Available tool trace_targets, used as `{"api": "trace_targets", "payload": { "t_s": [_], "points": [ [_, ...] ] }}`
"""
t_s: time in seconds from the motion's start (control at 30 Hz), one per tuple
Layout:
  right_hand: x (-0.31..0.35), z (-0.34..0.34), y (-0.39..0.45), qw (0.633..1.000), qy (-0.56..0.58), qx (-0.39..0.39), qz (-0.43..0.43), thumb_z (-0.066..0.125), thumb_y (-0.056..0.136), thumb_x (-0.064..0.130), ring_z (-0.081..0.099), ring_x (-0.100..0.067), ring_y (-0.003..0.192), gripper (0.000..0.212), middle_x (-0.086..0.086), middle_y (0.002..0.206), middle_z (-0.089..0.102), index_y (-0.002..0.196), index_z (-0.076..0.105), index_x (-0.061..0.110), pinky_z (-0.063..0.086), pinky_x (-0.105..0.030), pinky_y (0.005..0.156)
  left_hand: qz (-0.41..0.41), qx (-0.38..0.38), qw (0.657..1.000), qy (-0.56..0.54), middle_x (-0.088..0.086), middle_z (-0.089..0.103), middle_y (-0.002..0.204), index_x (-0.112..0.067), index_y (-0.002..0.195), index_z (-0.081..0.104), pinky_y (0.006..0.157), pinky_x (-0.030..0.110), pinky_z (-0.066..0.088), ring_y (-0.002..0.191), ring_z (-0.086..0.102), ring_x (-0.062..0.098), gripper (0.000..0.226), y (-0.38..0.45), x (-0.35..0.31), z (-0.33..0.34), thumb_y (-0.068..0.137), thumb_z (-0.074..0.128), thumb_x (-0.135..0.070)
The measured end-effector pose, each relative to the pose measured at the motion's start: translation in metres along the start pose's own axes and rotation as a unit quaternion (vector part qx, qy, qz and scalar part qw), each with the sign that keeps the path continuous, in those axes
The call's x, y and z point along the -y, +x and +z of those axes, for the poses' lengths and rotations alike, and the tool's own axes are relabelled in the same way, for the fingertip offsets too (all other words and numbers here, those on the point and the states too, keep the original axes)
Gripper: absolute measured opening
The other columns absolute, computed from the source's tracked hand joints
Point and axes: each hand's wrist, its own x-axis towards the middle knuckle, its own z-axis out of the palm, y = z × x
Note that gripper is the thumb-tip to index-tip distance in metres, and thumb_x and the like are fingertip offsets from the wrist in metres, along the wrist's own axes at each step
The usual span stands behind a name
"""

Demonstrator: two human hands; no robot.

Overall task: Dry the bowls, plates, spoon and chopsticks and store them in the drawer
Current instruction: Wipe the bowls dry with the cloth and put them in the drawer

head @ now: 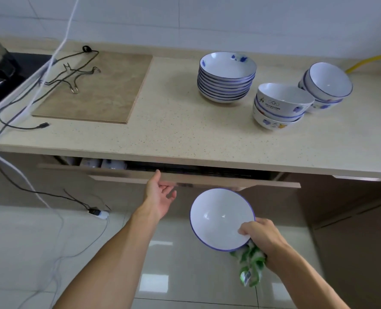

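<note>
My right hand (261,233) pinches the rim of a white bowl with a blue edge (218,217) and also holds a green-and-white cloth (251,264) under it, below the counter. My left hand (160,192) reaches the front panel of the drawer (207,178), fingers hooked under its edge; the drawer is slightly open, with white dishes showing inside at the left. On the counter stand a stack of several blue-rimmed plates (227,76) and two stacks of bowls (281,105) (325,85). Spoon and chopsticks are out of sight.
A beige tile slab (96,90) lies on the counter's left with a metal wire stand (73,74) on it. Cables run across the counter's left end and down to the floor. A black stove (2,70) is at far left. A yellow hose (372,60) is at far right.
</note>
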Motion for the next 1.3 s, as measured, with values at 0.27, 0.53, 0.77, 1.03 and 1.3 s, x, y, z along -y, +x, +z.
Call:
{"api": "trace_targets", "payload": {
  "t_s": [0.27,0.53,0.77,1.03,1.3],
  "points": [
    [0.014,-0.007,-0.035,0.999,-0.037,0.013,-0.028,0.058,0.079,-0.004,0.06,-0.03,0.061,0.01,-0.019,0.076,0.062,0.087,0.063,-0.007,0.052,-0.034,0.06,0.338,-0.182,0.676,0.63,0.008,0.064,0.11,-0.016,0.111,0.064,0.082,0.036,0.044,0.108,0.057,0.032,0.025,-0.088,0.023,-0.061,0.091,0.065,-0.029],
    [0.018,0.009,-0.064,0.997,-0.036,0.056,-0.028,0.056,0.077,-0.004,0.057,-0.033,0.066,0.011,-0.02,0.073,0.058,0.086,0.062,-0.006,0.053,-0.046,0.068,0.248,-0.013,0.473,0.845,0.0,0.011,0.166,-0.031,0.158,0.013,0.122,0.052,0.012,0.153,-0.002,0.034,0.06,-0.104,0.037,-0.121,0.105,0.039,-0.04],
    [0.016,0.024,-0.068,0.995,-0.07,0.048,-0.045,0.057,0.08,-0.002,0.062,-0.036,0.07,0.008,-0.021,0.077,0.063,0.085,0.063,-0.002,0.058,-0.052,0.077,0.194,0.045,0.561,0.804,-0.001,0.005,0.168,-0.025,0.158,0.02,0.124,0.044,0.011,0.154,-0.006,0.03,0.068,-0.137,0.041,-0.143,0.1,0.052,-0.038],
    [0.018,0.058,-0.061,0.993,-0.096,0.036,-0.05,0.059,0.065,0.01,0.067,-0.038,0.079,0.02,-0.02,0.082,0.066,0.081,0.067,0.003,0.059,-0.046,0.077,0.566,0.041,0.507,0.649,0.004,0.058,0.131,-0.011,0.121,0.065,0.11,0.033,0.029,0.13,0.046,0.021,0.052,-0.193,0.028,-0.106,0.093,0.047,-0.051],
    [0.038,0.123,-0.054,0.993,-0.075,0.084,-0.033,0.08,0.078,0.038,0.073,-0.033,0.076,0.036,-0.016,0.084,0.074,0.089,0.068,0.006,0.062,-0.047,0.08,0.441,0.133,0.498,0.735,0.007,0.058,0.071,-0.007,0.084,0.058,0.061,0.032,0.036,0.066,0.048,0.026,0.017,-0.177,-0.006,-0.12,0.08,0.065,0.007]
  ]
}}
